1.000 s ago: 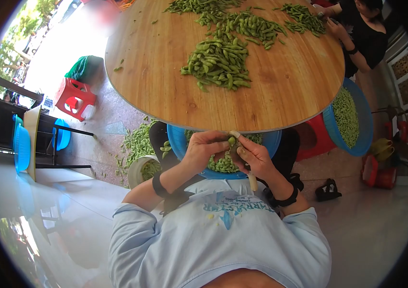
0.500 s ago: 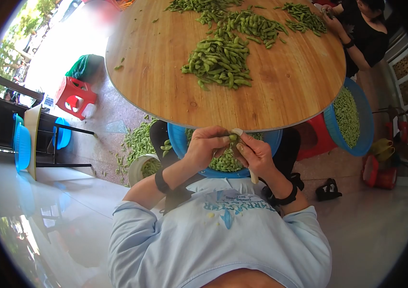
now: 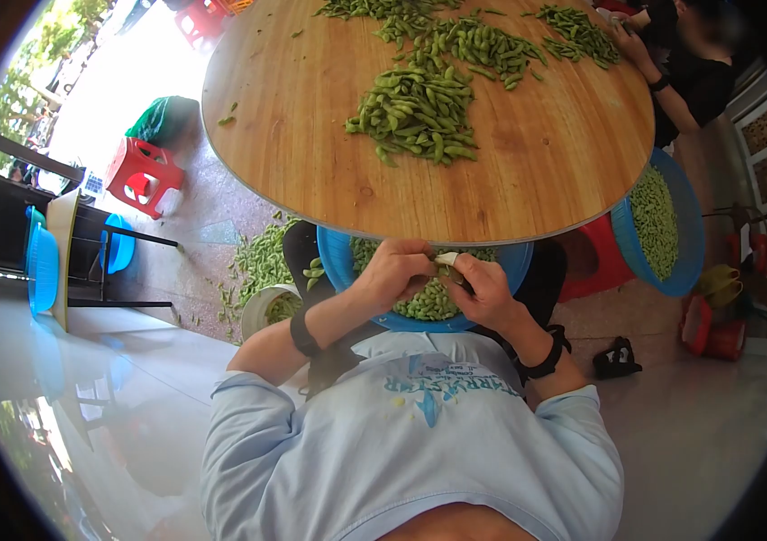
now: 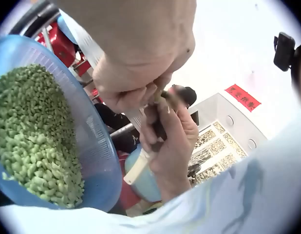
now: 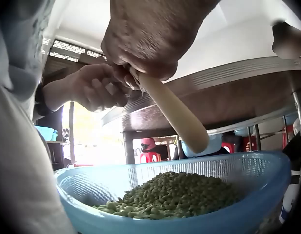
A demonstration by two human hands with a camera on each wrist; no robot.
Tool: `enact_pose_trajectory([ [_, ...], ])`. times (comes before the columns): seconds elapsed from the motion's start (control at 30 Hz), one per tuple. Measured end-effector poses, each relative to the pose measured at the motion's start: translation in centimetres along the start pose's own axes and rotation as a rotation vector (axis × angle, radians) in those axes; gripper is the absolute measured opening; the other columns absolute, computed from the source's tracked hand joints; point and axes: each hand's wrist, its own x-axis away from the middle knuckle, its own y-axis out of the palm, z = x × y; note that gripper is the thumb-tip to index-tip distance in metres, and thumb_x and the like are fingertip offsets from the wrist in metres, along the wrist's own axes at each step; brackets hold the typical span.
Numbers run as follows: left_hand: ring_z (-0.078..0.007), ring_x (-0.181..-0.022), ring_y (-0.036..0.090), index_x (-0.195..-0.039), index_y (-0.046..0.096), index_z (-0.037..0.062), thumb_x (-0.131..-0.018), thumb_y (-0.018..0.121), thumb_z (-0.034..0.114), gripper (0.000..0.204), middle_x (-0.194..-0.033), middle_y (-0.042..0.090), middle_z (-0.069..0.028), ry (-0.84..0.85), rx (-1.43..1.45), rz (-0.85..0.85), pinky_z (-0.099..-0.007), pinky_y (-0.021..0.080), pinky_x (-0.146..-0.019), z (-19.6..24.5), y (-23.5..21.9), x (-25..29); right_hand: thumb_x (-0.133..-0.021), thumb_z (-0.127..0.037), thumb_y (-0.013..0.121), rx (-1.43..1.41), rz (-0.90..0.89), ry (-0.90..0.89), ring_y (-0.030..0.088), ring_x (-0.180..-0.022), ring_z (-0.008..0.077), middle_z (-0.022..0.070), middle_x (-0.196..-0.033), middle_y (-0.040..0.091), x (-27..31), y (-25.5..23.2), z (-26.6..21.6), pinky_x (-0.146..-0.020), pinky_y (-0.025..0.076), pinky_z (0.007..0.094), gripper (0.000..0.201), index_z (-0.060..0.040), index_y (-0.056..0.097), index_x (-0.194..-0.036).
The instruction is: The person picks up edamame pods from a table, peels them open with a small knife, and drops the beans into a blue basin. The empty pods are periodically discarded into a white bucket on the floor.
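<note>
Over the blue basket of shelled beans, the two hands meet at the table's near edge. The left hand pinches a green pod, mostly hidden by fingers. The right hand, a white cover on one digit, curls round a tool with a pale handle; the handle sticks out below the fist in the right wrist view. In the left wrist view, the left hand and right hand touch or nearly touch at the fingertips. The tool's working end is hidden.
Piles of pods lie on the round wooden table. A second blue basket of beans stands at right, near a red stool. Pods and a pale bucket are on the floor at left. Another person sits at upper right.
The fingers have closed in around the pod, which showed more plainly before. The right hand has turned, so its pale handle no longer shows in the head view. The view has shifted slightly.
</note>
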Motion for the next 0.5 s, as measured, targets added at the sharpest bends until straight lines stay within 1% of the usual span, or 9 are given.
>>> enact_pose_trajectory([
  [0.13,-0.0083,-0.04,0.037,-0.079,0.057,-0.0005,-0.08,0.057,0.001,0.002,-0.057,0.046,-0.0006,-0.14,0.071,-0.095,-0.0237,0.023,-0.036,0.5,-1.4,0.2,-0.068,0.006,0.065,0.016,-0.03,-0.027,0.061,-0.066,0.0303,0.015,-0.078,0.058,-0.3,-0.1,0.3,-0.056,0.049,0.0356,0.032,0.0025,0.052,-0.097],
  [0.2,-0.0085,-0.04,0.037,-0.078,0.057,-0.0008,-0.08,0.057,0.001,0.003,-0.057,0.046,-0.001,-0.166,0.092,-0.101,-0.0237,0.023,-0.036,0.0,-1.9,0.2,-0.066,0.005,0.065,0.064,-0.055,-0.146,0.061,-0.065,0.0311,0.0147,-0.077,0.057,-0.6,0.2,-0.1,-0.056,0.049,0.0355,0.033,0.0025,0.051,-0.095],
  [0.23,-0.0088,-0.04,0.038,-0.077,0.057,-0.0011,-0.081,0.057,0.001,0.004,-0.057,0.046,-0.0013,-0.188,0.11,-0.115,-0.0238,0.024,-0.036,-0.1,-2.0,0.2,-0.066,0.005,0.065,0.061,-0.057,-0.146,0.061,-0.065,0.0311,0.0147,-0.077,0.057,-0.6,0.2,-0.2,-0.056,0.049,0.0355,0.033,0.0025,0.051,-0.095],
  [0.27,-0.0088,-0.04,0.038,-0.077,0.057,-0.0011,-0.081,0.057,0.001,0.004,-0.057,0.046,-0.0013,-0.187,0.109,-0.115,-0.0238,0.024,-0.036,0.0,-2.0,0.2,-0.065,0.005,0.065,0.022,-0.092,-0.081,0.061,-0.065,0.0314,0.0147,-0.077,0.057,-0.6,0.2,-0.1,-0.056,0.05,0.0356,0.033,0.0025,0.051,-0.095],
  [0.3,-0.0091,-0.04,0.038,-0.078,0.057,-0.0011,-0.082,0.057,0.002,0.005,-0.058,0.047,-0.0023,-0.135,-0.009,-0.111,-0.024,0.024,-0.036,0.2,-1.8,0.3,-0.064,0.004,0.065,-0.016,-0.129,-0.014,0.06,-0.065,0.0317,0.0147,-0.077,0.057,-0.6,0.1,-0.1,-0.057,0.051,0.0357,0.034,0.0025,0.051,-0.095],
  [0.33,-0.0093,-0.04,0.039,-0.078,0.056,-0.0012,-0.083,0.057,0.003,0.007,-0.058,0.048,-0.0033,-0.085,-0.123,-0.104,-0.0242,0.024,-0.036,0.1,-1.6,0.5,-0.064,0.004,0.065,-0.02,-0.135,-0.012,0.06,-0.065,0.0317,0.0147,-0.077,0.057,-0.5,0.2,-0.1,-0.057,0.051,0.0357,0.034,0.0025,0.051,-0.095],
  [0.4,-0.0098,-0.041,0.04,-0.079,0.056,-0.0014,-0.084,0.057,0.004,0.008,-0.059,0.049,-0.004,-0.108,-0.054,-0.076,-0.0244,0.025,-0.036,-0.8,-1.3,0.7,-0.064,0.004,0.063,0.128,-0.071,-0.044,0.06,-0.066,0.0326,0.016,-0.081,0.056,-0.4,0.5,0.0,-0.057,0.051,0.0367,0.033,0.0024,0.05,-0.095],
  [0.43,-0.0103,-0.042,0.041,-0.08,0.056,-0.0015,-0.086,0.057,0.005,0.009,-0.059,0.049,-0.0047,-0.125,0.008,-0.053,-0.0245,0.026,-0.036,-1.2,-1.1,0.7,-0.064,0.004,0.063,0.125,-0.072,-0.047,0.06,-0.066,0.0326,0.016,-0.081,0.056,-0.4,0.6,0.0,-0.057,0.051,0.0367,0.033,0.0024,0.05,-0.095],
  [0.5,-0.0109,-0.043,0.043,-0.08,0.056,-0.0015,-0.086,0.057,0.005,0.009,-0.06,0.05,-0.0052,-0.125,0.004,-0.055,-0.0246,0.027,-0.036,-2.7,-0.8,0.9,-0.065,0.003,0.061,0.182,-0.145,-0.002,0.06,-0.068,0.0336,0.0175,-0.086,0.055,0.1,0.8,-0.4,-0.058,0.051,0.038,0.031,0.0023,0.05,-0.094],
])
